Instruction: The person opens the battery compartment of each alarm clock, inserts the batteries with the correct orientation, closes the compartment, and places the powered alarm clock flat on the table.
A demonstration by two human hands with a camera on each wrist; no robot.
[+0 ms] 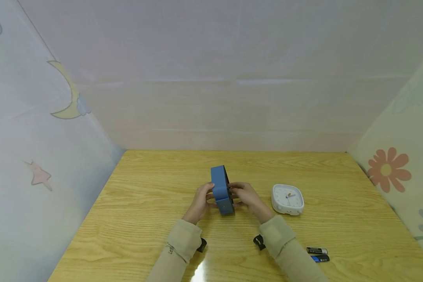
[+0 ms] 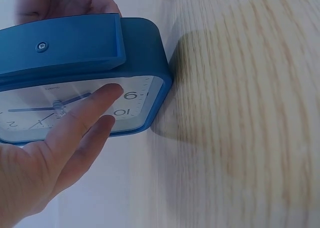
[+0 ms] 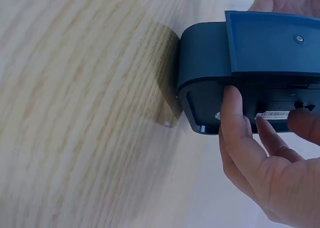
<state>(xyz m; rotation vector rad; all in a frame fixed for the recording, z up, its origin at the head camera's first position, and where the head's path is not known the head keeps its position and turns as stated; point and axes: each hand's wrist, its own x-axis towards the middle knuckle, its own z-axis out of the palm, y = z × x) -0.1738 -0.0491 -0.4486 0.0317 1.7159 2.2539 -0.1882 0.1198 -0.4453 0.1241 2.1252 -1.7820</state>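
Left hand (image 1: pixel 200 200) and right hand (image 1: pixel 248 196), fingers (image 2: pixel 84 116) loosely spread, touch the blue clock (image 1: pixel 219 186) front and back, likely to steady it

A blue clock (image 1: pixel 220 187) shows 2, 9, 10 and "QUARTZ" on its dial (image 2: pixel 37 103), a barcode label (image 3: pixel 275 115) on its back; lettering on two batteries (image 1: pixel 317 250) right of the blue clock is too small to read.
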